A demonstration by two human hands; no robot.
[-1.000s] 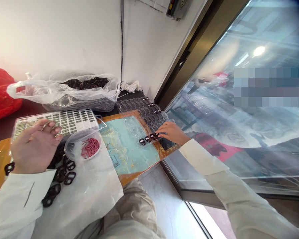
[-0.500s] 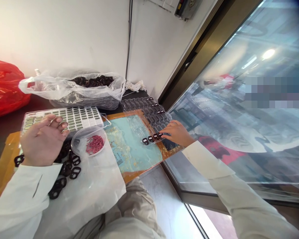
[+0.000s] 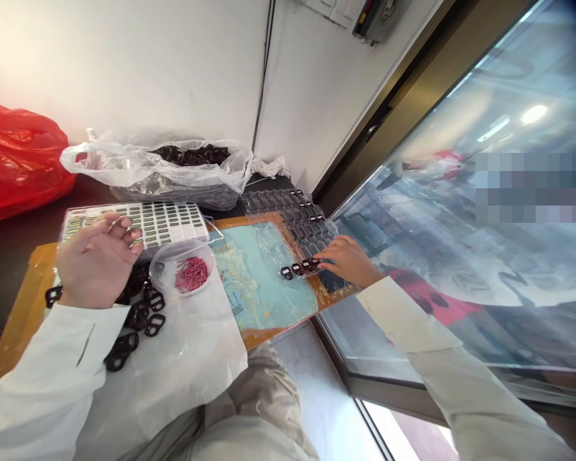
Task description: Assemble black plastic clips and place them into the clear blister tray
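My left hand [image 3: 98,262] hovers palm up with loosely curled fingers and nothing visible in it. Beneath and beside it lie several black oval plastic parts [image 3: 154,324] with cut-outs, on a white sheet [image 3: 187,358]. Over at the right, my right hand [image 3: 349,261] has its fingertips pinched at a black oval plastic part [image 3: 315,263], partly covered by the fingers. That part ends a row of similar black parts [image 3: 287,273] with pale windows, in the front of a clear plastic tray [image 3: 271,259]. A round tub [image 3: 160,269] of red screw-like pins [image 3: 192,274] stands near my left hand.
A white tray [image 3: 185,234] of small dark displays lies behind the tub. More clear trays [image 3: 288,203] stretch back by the window frame [image 3: 388,109]. A white bag [image 3: 173,179] of black parts and a red bag [image 3: 19,163] stand along the wall.
The whole view has shifted slightly, so things appear a little further right. Both hands keep nearly the same pose; my right fingertips remain at the end of the row of parts.
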